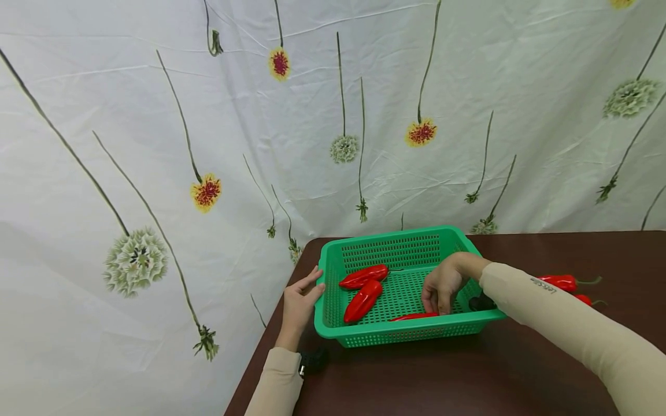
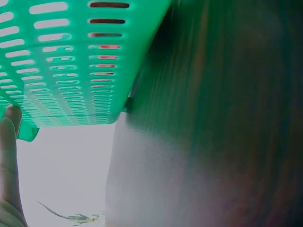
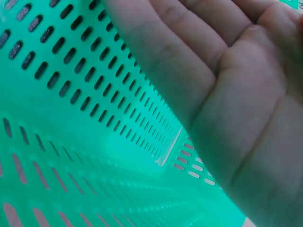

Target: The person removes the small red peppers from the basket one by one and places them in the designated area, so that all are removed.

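Inside a green plastic basket on the table, my right hand reaches down with bent fingers and holds the end of a red chili pepper by the front wall. The rim partly hides that pepper. Two more peppers lie at the basket's left, one red pepper behind another red pepper. At the basket's left end, my left hand touches the rim with extended fingers. From below, the left wrist view shows a fingertip against the rim. The right palm faces the slotted wall.
On the dark brown table, right of the basket, lie a red pepper and another red pepper, both partly behind the right sleeve. A white flowered cloth hangs behind the table.
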`<state>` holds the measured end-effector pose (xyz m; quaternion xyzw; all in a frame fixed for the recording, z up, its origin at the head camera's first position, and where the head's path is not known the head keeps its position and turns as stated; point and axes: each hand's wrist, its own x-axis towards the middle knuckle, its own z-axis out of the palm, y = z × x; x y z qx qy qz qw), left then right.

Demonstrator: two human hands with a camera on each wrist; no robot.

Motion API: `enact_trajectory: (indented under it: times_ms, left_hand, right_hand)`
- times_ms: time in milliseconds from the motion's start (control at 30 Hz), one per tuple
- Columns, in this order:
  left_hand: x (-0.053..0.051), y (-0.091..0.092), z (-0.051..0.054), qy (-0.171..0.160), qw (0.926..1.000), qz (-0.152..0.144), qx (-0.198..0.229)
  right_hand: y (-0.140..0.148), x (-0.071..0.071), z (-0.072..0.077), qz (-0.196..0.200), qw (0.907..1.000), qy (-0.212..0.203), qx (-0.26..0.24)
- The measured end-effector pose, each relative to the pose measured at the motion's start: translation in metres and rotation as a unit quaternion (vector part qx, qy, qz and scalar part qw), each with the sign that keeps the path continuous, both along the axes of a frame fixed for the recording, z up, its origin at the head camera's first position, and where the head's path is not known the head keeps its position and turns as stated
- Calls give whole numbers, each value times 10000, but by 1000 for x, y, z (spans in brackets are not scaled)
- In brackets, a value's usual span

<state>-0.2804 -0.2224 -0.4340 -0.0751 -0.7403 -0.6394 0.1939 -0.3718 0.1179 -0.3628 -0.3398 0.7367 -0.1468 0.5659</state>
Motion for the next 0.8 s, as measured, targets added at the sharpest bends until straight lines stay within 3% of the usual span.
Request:
enact_trajectory:
  times_ms: [500, 800]
  left_hand:
    - [-1, 0, -2, -8, 10000, -38, 2]
    - [0, 1, -1, -78, 9999, -63, 47]
  right_hand:
    - [0, 0, -1, 121, 9997, -121, -150]
    - [-1, 3, 0, -91, 9999, -108, -40]
